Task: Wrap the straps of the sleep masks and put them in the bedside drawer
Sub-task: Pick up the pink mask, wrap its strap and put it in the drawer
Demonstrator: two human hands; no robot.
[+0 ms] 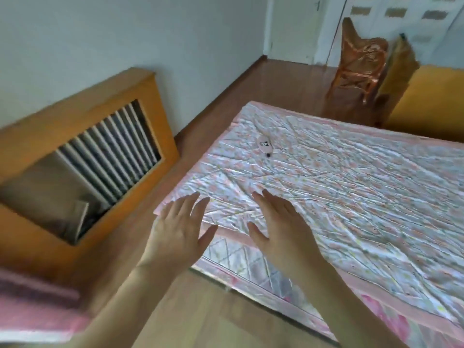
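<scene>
Both bare forearms are reaching up from the bottom of the frame, ending in two hands that are hovering side by side just below the centre. Left hand (179,228) is showing its back to the camera, fingers spread wide and flat, gripping nothing; right hand (281,226) is doing the same beside it, fingers fanned out and empty. They are hanging over the near corner of the bed (351,197), whose crinkled quilt in a pink and white floral print is filling the right half of the picture; whether the palms are touching the cloth cannot be told. Further up the quilt, well apart from the fingertips and near the bed's left edge, a single pale pink sleep mask (264,144) is lying flat with a small dark figure printed on it; its strap is too small to make out. Wooden flooring (221,312) is showing below and to the left of the bed. At the left of the frame a wooden radiator cover (82,151) with pale vertical slats is standing against the white wall. In the upper right a rattan chair (357,64) is standing on the floor beside a yellow-covered piece of furniture (426,101).
</scene>
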